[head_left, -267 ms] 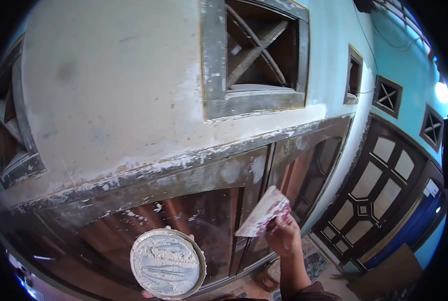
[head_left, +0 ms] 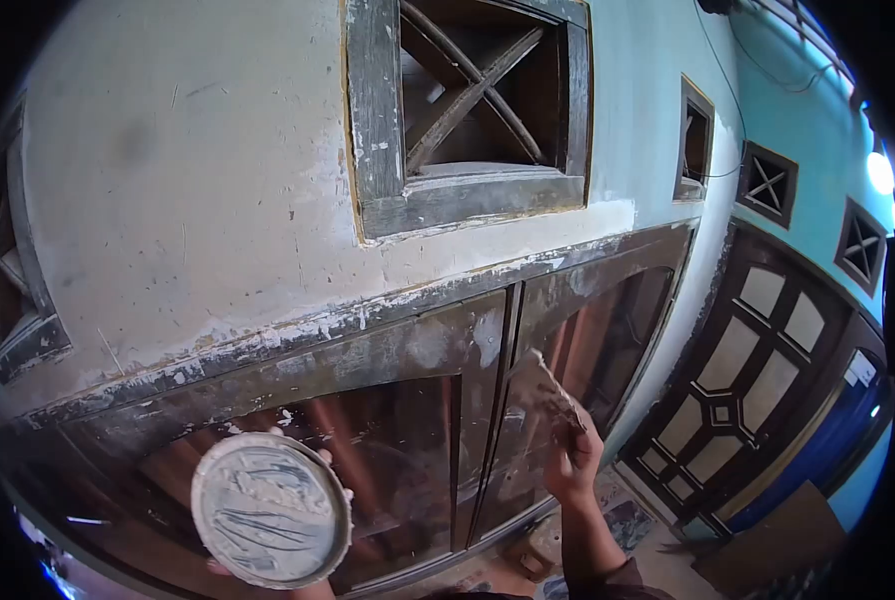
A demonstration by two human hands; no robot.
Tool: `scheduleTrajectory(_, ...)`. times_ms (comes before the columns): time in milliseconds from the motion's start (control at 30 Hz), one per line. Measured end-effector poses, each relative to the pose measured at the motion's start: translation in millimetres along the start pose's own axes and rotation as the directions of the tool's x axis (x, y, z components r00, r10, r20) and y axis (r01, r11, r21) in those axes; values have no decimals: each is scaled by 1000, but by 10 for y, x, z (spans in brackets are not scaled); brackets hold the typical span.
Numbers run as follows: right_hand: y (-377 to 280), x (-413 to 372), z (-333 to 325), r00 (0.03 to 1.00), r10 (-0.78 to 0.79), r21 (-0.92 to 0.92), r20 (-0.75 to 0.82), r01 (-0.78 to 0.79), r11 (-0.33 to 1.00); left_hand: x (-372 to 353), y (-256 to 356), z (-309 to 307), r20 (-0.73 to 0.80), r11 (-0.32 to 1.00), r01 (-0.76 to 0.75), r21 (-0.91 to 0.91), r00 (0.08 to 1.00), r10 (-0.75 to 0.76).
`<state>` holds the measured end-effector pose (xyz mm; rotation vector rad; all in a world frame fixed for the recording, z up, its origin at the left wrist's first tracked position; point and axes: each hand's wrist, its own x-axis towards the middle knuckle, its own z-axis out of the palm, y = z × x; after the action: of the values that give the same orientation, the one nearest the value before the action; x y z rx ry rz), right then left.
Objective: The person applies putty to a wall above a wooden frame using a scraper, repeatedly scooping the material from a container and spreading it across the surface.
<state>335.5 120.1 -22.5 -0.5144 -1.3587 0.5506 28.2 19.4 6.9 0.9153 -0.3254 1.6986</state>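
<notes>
My left hand [head_left: 315, 589] grips a round lid [head_left: 345, 530] from beneath, its fingertips showing at the rim and the palm hidden. Whitish putty [head_left: 267, 490], streaked with scrape marks, coats the lid's upper face. In my right hand [head_left: 574, 465] is a putty spreader [head_left: 545, 388], pinched at its lower end and seen nearly edge-on. The spreader overlaps the brown double-door frame [head_left: 487, 345] in this view. Above the doors runs a wooden beam [head_left: 367, 318] blotched with white, below the patchy plaster wall [head_left: 217, 190].
A square vent with crossed bars [head_left: 487, 85] sits in the wall above. At right stand a dark panelled door [head_left: 732, 375] and a brown board [head_left: 777, 545] leaning low. A tan block-like object [head_left: 537, 550] lies on the floor below my right arm.
The lid in my left hand has shifted left in view. My right hand has turned the spreader from showing its broad face to nearly edge-on. The view has swung slightly right.
</notes>
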Motion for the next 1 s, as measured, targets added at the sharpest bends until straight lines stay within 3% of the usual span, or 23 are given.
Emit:
scheduleTrajectory(33, -34, 151, 39, 965, -260, -319, 22, 253, 913, 34, 41, 1, 54, 999, -49, 10, 997, 48)
scheduleTrajectory(67, 2, 358, 65, 872, -478, -392, 108, 479, 785, 55, 90, -2, 21, 999, -36, -23, 999, 37)
scheduleTrajectory(100, 22, 498, 97, 814, -560, -439, 153, 564, 700, 64, 116, 1, -12, 998, -24, -57, 1000, 23)
scheduleTrajectory(167, -5, 764, 244, 757, -611, -613, 234, 602, 512, 93, 89, 25, 42, 997, -61, 49, 997, 59)
scheduleTrajectory(233, 202, 1066, 359, 660, -680, -665, 318, 667, 336, 89, 44, 9, 46, 997, -61, 53, 997, 58)
scheduleTrajectory(367, 395, 1443, 582, 612, -664, -671, 429, 708, 219, 76, -40, 13, 27, 989, -121, 87, 993, 119)
scheduleTrajectory(400, 445, 1465, 620, 628, -628, -692, 459, 696, 190, 25, 52, -115, -121, 995, -90, 42, 988, 94)
scheduleTrajectory(500, 433, 1466, 677, 687, -546, -666, 479, 690, 285, 65, 139, -259, 1, 1000, -22, -19, 1000, 22)
scheduleTrajectory(533, 433, 1444, 692, 695, -547, -669, 466, 681, 296, 98, 157, -285, 79, 998, -12, 54, 997, 8)
scheduleTrajectory(633, 556, 1317, 682, 710, -543, -668, 448, 670, 324, 52, 142, -293, 5, 999, -38, 20, 999, 38)
scheduleTrajectory(667, 615, 1286, 661, 705, -548, -651, 451, 679, 338, 8, 152, -395, -87, 976, -40, -214, 996, 22)
scheduleTrajectory(767, 598, 1181, 559, 706, -565, -647, 426, 674, 355, -12, 171, -459, -102, 966, -37, -257, 995, 11)
scheduleTrajectory(833, 596, 1283, 632, 613, -733, -645, 296, 694, 320, 5, 125, -413, -80, 973, -58, -222, 996, 41)
scheduleTrajectory(900, 517, 1402, 642, 659, -679, -676, 324, 663, 321, 14, 125, -384, -67, 980, -78, -181, 996, 67)
scheduleTrajectory(967, 463, 1495, 633, 717, -554, -676, 424, 657, 333, 35, 149, -423, 32, 996, -22, 91, 999, 19)
scheduleTrajectory(1000, 512, 1488, 619, 720, -546, -663, 428, 661, 352, 21, 129, -481, -35, 991, -33, -131, 999, 28)
